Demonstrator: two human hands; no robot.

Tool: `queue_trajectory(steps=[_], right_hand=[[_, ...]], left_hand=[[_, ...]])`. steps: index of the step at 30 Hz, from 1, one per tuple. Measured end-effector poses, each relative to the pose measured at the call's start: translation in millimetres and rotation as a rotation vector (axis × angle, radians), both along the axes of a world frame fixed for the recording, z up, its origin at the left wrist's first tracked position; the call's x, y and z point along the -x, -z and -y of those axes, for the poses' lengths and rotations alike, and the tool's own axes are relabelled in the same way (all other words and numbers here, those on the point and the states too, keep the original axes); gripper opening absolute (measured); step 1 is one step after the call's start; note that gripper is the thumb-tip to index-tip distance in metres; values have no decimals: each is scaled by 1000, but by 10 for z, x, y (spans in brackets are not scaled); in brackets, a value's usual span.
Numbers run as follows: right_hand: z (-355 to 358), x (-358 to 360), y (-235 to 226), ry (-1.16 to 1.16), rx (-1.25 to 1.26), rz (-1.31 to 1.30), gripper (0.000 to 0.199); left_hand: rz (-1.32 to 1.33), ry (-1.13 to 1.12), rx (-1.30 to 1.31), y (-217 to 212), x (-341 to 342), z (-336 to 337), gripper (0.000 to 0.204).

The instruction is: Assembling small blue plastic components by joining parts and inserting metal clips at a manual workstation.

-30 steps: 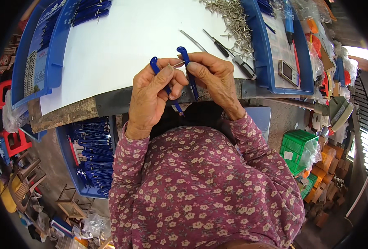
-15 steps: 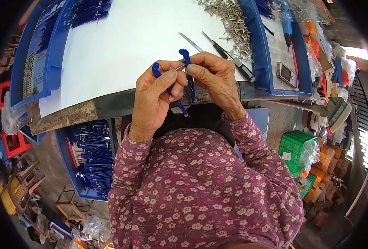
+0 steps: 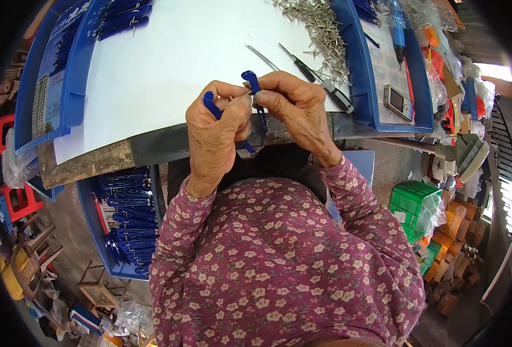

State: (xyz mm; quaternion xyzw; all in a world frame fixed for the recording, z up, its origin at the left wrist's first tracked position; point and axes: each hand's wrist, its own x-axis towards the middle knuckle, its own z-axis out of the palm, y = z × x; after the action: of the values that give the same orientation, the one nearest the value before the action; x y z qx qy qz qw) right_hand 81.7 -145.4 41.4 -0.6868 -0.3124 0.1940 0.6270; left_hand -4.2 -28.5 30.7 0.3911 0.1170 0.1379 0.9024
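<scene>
Two blue plastic pieces are held over the near edge of the white tabletop (image 3: 169, 63). The left blue piece (image 3: 211, 104) sits in the left hand (image 3: 215, 136), fingers clamped around it; the right blue piece (image 3: 251, 81) is pinched between thumb and fingers of the right hand (image 3: 296, 110). A thin metal pin (image 3: 233, 102) appears to bridge the two, though it is too small to be sure. Compared with a second earlier, the right piece has risen and its hooked end now stands above the knuckles (the hands themselves have hardly shifted), which suggests the parts are being fitted together. Just beyond the hands lie a screwdriver (image 3: 296, 62) and a heap of metal pins (image 3: 319, 26). A blue tray (image 3: 394, 75) to the right carries a small phone (image 3: 397, 101); another blue tray (image 3: 54, 81) to the left holds a printed rectangular card, pale with a grid pattern. Below the table, a blue bin (image 3: 126, 217) holds more blue pieces; a green crate (image 3: 412, 208) stands at right.
</scene>
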Motion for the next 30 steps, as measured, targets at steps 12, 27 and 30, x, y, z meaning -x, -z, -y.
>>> queue_trajectory(steps=[12, 27, 30], right_hand=[[-40, 0, -78, 44, -18, -18, 17], [-49, -20, -39, 101, -18, 86, 16], [-61, -17, -23, 107, -18, 99, 16]], left_hand=[[-54, -174, -431, -95, -96, -7, 7], [-99, -125, -349, -92, -171, 27, 14], [-120, -144, -417, -81, -172, 35, 10]])
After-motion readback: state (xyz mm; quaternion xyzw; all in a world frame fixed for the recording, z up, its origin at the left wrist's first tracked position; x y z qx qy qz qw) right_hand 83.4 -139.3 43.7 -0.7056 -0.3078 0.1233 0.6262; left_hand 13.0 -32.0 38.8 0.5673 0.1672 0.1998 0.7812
